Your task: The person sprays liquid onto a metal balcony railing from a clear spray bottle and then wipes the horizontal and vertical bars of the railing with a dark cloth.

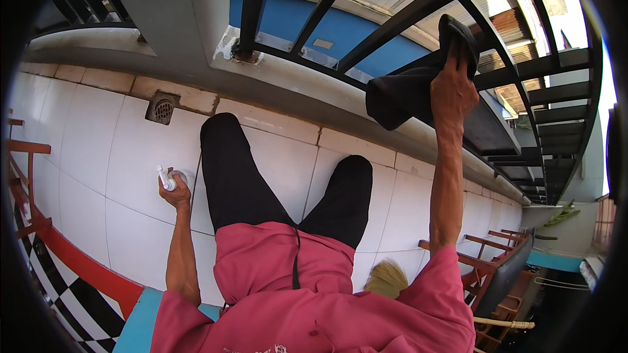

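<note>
My left hand (176, 191) grips a bottle with a white pump or spray head (168, 179), held low over the white floor tiles. Most of the bottle's body is hidden by the fingers and the steep angle. Out to the right, my right hand (454, 86) holds a dark cloth (407, 95) against the black metal railing (378, 39). Part of the cloth is wrapped over the fingertips, and the rest hangs down to the left of the hand.
Below the railing runs a grey concrete ledge (314, 93). A floor drain (162, 109) is set into the white tiles (142, 157). Straw broom bristles (386, 278) show by my right side. Wooden furniture (490, 264) stands at the right, and a red wooden frame (29, 176) at the left edge.
</note>
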`<state>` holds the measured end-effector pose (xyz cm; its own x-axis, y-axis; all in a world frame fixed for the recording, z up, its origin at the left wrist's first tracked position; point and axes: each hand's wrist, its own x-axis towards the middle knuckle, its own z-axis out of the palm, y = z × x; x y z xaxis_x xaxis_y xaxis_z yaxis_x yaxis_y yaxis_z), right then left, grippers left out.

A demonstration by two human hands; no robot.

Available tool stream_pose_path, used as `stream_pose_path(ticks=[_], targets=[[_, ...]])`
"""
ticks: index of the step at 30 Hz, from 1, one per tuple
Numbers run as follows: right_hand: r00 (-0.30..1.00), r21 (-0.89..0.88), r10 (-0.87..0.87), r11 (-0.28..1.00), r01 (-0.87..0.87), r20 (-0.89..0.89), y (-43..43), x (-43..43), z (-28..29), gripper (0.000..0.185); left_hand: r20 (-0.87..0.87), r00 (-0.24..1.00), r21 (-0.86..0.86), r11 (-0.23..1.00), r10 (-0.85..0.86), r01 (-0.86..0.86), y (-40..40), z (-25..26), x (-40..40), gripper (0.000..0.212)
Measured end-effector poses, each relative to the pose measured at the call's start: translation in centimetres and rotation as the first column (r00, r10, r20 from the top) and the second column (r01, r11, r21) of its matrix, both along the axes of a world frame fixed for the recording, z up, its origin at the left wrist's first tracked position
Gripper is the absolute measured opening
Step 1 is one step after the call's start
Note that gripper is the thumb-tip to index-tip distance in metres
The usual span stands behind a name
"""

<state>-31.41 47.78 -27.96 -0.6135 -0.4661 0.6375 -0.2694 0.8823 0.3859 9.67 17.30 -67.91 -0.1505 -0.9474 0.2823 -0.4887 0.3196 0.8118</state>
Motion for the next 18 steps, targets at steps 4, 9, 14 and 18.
stream_pose_path(ticks=[4, 9, 14, 18], targets=[[0.981, 0.122, 0.081, 0.987, -0.103, 0.174, 2.4, -1.8, -8.1, 0.043, -0.006, 1.0, 0.005, 1.0, -0.005, 0.005, -0.2, -0.4, -0.2, 0.023], [0.937, 0.192, 0.058, 0.973, -0.13, 0.344, 3.3, -0.6, -15.9, 0.035, 0.0, 1.0, 0.021, 1.0, -0.004, 0.004, 0.0, 0.6, -0.4, 0.023], [0.953, 0.139, 0.227, 0.956, -0.257, 0.2, 4.5, -1.8, -13.6, 0.031, -0.02, 1.0, 0.05, 0.999, -0.008, 0.009, 0.2, 1.1, -0.6, 0.024], [0.955, 0.035, 0.269, 0.963, -0.267, -0.128, 6.6, -3.3, -5.0, 0.032, -0.018, 0.999, 0.017, 0.999, -0.035, 0.036, 0.6, 0.1, -2.0, 0.025]])
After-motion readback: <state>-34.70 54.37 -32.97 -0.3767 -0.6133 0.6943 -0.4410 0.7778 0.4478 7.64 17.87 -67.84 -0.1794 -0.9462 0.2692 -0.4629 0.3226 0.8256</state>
